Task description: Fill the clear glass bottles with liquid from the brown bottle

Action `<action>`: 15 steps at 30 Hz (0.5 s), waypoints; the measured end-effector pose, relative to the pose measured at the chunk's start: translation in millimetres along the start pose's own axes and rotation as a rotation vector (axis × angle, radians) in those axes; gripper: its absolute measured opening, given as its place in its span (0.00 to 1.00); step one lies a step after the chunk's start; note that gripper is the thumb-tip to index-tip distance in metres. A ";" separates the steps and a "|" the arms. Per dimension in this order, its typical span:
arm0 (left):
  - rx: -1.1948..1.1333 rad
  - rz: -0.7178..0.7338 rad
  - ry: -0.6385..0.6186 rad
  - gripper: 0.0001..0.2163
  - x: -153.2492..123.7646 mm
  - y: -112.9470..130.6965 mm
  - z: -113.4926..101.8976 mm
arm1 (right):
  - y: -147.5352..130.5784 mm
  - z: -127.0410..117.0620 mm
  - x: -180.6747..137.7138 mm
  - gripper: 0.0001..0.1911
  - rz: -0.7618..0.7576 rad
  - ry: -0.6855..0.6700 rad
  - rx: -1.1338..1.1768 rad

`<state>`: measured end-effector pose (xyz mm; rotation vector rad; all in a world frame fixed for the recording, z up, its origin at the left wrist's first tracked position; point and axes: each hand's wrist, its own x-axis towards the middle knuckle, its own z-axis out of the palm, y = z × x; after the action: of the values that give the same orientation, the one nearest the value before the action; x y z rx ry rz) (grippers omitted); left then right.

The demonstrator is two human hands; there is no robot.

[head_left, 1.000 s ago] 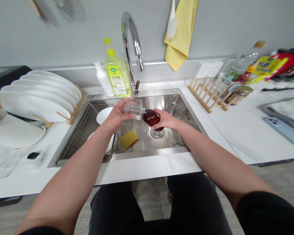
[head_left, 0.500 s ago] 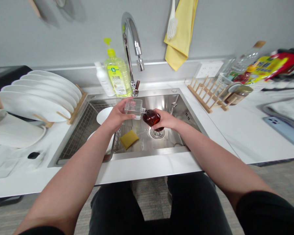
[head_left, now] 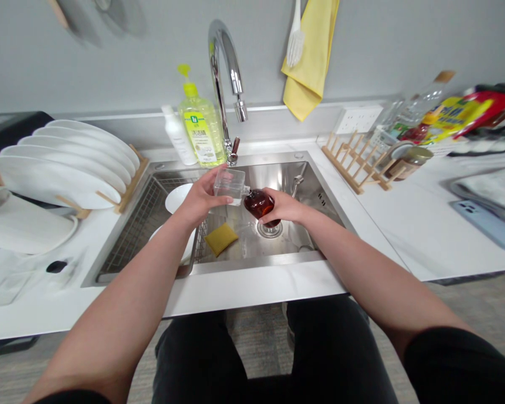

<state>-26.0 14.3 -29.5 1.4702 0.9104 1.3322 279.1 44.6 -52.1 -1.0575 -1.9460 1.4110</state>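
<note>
Over the sink [head_left: 278, 259], my left hand [head_left: 206, 196] is closed around a clear square bottle [head_left: 228, 184], which lies on its side with its narrow neck pointing right. My right hand [head_left: 283, 206] grips a rounded reddish-brown bottle [head_left: 257, 203], tilted with its top up and to the left. The necks of both bottles meet or nearly meet; whether they touch, I cannot tell. Below them are a yellow sponge [head_left: 221, 239] on the sink floor and the round drain [head_left: 270, 229]. White dishes [head_left: 179, 197] sit in the wire basket [head_left: 128, 235] at left, partly hidden by my left arm.
Behind the sink stand a chrome faucet [head_left: 219, 73], a dish soap bottle [head_left: 200, 132] and a white bottle [head_left: 179, 137]. White plates [head_left: 63, 177] and a white pitcher [head_left: 25, 224] occupy the left counter. To the right are a wooden rack [head_left: 357, 163], a jar [head_left: 408, 163] and a phone [head_left: 488, 224].
Almost nothing differs. Both hands keep hold of the two bottles in nearly the same position, and the view has shifted very slightly.
</note>
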 end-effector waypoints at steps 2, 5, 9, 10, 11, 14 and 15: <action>-0.004 0.007 0.004 0.49 0.6 0.0 -0.1 | 0.2 0.0 -0.1 0.45 -0.006 -0.002 -0.005; -0.041 0.017 -0.005 0.47 2.0 -1.3 -0.6 | 0.0 0.0 -0.1 0.45 -0.015 -0.003 -0.016; -0.068 0.043 -0.022 0.43 3.3 -4.2 -1.5 | -0.4 -0.4 0.2 0.44 -0.021 -0.004 -0.043; -0.071 0.044 -0.025 0.43 3.4 -4.7 -1.7 | -0.4 -0.5 0.3 0.44 -0.023 -0.004 -0.048; -0.074 0.042 -0.027 0.43 3.5 -5.1 -1.9 | -0.4 -0.6 0.3 0.44 -0.025 -0.003 -0.053; -0.075 0.036 -0.028 0.43 3.5 -5.3 -2.2 | 0.0 -0.7 0.5 0.43 -0.026 0.003 -0.071; -0.074 0.036 -0.029 0.43 3.5 -5.1 -2.2 | 0.1 -0.7 0.5 0.43 -0.029 0.006 -0.075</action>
<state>-27.4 19.5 -33.2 1.4512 0.8110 1.3540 279.3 45.4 -52.0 -1.0618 -2.0155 1.3272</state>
